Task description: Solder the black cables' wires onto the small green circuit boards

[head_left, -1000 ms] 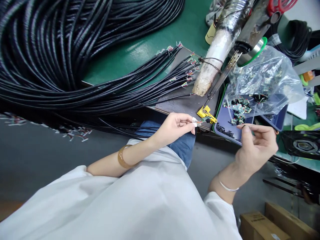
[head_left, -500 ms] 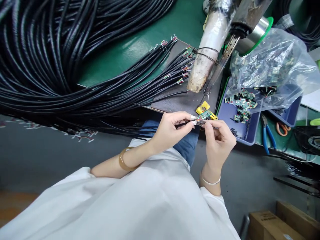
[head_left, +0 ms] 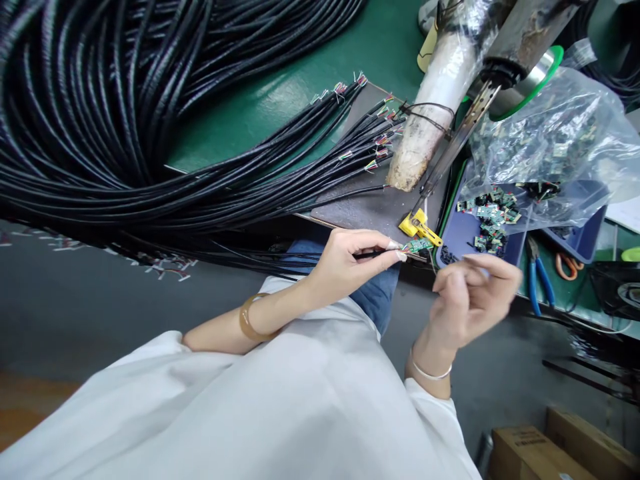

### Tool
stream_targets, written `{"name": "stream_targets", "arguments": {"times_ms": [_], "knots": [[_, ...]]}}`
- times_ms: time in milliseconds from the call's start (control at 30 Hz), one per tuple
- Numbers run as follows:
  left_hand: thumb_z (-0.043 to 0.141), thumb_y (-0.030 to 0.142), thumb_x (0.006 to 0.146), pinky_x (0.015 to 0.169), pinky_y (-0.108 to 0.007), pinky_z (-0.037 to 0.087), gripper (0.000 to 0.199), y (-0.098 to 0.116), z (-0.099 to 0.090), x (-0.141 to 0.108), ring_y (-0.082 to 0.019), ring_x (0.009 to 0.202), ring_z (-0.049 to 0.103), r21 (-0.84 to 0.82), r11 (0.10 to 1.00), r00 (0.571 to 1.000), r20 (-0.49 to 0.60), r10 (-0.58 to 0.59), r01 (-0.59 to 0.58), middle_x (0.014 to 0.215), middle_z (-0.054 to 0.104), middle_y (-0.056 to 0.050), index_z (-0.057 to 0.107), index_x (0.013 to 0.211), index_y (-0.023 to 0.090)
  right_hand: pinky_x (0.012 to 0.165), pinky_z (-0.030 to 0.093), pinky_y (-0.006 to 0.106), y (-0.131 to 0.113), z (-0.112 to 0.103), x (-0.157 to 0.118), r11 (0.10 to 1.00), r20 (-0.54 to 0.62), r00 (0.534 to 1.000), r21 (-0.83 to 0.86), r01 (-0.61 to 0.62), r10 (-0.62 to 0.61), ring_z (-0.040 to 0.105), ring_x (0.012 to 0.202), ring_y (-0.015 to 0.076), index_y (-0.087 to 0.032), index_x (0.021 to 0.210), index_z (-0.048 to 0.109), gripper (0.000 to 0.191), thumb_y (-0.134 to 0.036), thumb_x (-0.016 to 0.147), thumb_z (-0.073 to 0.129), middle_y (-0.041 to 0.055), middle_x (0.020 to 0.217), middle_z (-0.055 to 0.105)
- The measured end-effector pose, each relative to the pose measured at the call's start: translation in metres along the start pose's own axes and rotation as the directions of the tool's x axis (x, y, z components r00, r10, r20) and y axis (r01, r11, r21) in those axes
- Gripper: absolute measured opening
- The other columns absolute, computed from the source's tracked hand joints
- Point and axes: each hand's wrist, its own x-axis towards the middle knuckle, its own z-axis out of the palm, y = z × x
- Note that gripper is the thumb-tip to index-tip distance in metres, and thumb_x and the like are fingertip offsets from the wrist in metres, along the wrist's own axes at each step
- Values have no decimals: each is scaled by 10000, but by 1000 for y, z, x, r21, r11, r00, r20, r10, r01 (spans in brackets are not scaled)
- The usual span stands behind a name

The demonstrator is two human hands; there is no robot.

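My left hand pinches the end of a black cable, whose thin coloured wires meet a small green circuit board. Just behind the board is a yellow fixture, with the tip of a soldering iron close above it. My right hand is off to the right of the board, blurred, its fingers curled; whether a thin wire near its fingertips is held cannot be made out.
Bundles of black cables cover the left of the green table. At the right are a purple tray of small boards, a plastic bag, blue pliers, orange-handled scissors and a solder spool.
My right hand has let go near the board and moved right, toward the tray's front edge. My left hand still pinches the cable. The whole view has shifted slightly.
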Motion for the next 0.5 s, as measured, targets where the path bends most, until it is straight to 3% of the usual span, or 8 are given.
{"name": "stream_targets", "arguments": {"times_ms": [100, 200, 333, 500], "knots": [[696, 252, 871, 536, -188, 430, 174, 1, -2, 2, -89, 584, 567, 12, 1000, 999, -27, -19, 20, 711, 726, -39, 749, 768, 122, 457, 483, 220, -5, -1, 3, 1000, -65, 998, 15, 25, -24, 637, 488, 89, -262, 1171, 580, 246, -175, 942, 604, -45, 807, 741], [691, 238, 866, 507, -172, 394, 147, 4, -5, 4, -86, 605, 565, 78, 997, 1000, -25, 11, -9, 740, 728, -35, 739, 779, 129, 669, 623, 289, -4, 1, 7, 967, 44, 985, -187, 170, -165, 768, 742, 154, -247, 1033, 642, 168, -138, 906, 662, -8, 919, 779], [682, 238, 845, 512, -161, 407, 142, 7, -7, 9, -83, 599, 552, 79, 996, 999, -9, -35, 35, 707, 690, -19, 703, 756, 130, 784, 625, 313, 4, 4, 12, 859, 248, 913, -327, 395, -325, 755, 875, 166, -254, 913, 647, 157, -121, 861, 712, 6, 944, 776], [664, 255, 836, 634, -199, 491, 151, 6, -8, 20, -102, 643, 580, -17, 992, 991, 56, -124, 125, 718, 684, -21, 702, 780, 120, 750, 625, 307, 13, 6, 16, 820, 283, 882, -341, 459, -376, 743, 842, 152, -262, 886, 598, 165, -128, 869, 692, 6, 949, 773]]}}
